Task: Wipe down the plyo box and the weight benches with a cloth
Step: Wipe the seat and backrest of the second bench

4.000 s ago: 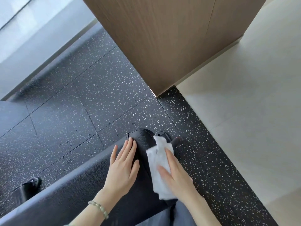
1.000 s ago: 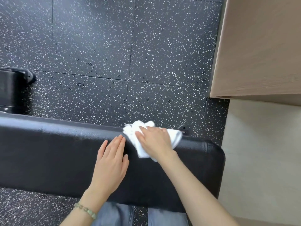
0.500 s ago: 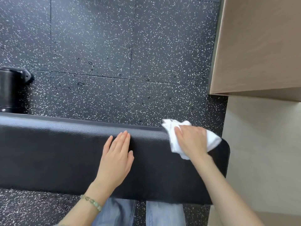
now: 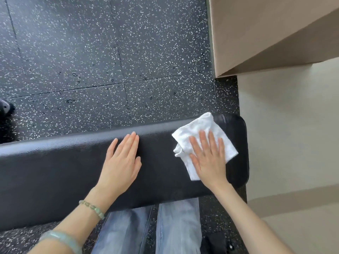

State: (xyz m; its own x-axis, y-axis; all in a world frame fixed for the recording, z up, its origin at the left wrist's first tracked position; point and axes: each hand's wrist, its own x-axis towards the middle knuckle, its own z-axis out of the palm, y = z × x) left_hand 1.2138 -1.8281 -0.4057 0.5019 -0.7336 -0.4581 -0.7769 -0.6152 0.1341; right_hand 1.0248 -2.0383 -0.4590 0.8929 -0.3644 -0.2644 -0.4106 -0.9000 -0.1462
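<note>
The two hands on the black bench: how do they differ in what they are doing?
The right hand presses the white cloth flat near the end of the bench; the left hand lies bare on the pad, nearer the middle. The left wrist wears a bead bracelet; the right wrist is bare. Both are open, palms down.

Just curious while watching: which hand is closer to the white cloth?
Right. The right hand lies flat on the white cloth, pressing it onto the bench pad; the left hand rests bare on the pad, apart from the cloth.

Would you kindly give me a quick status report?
Right hand flat on cloth, bench end. Left hand open, bracing pad. Nothing in the way.
</note>
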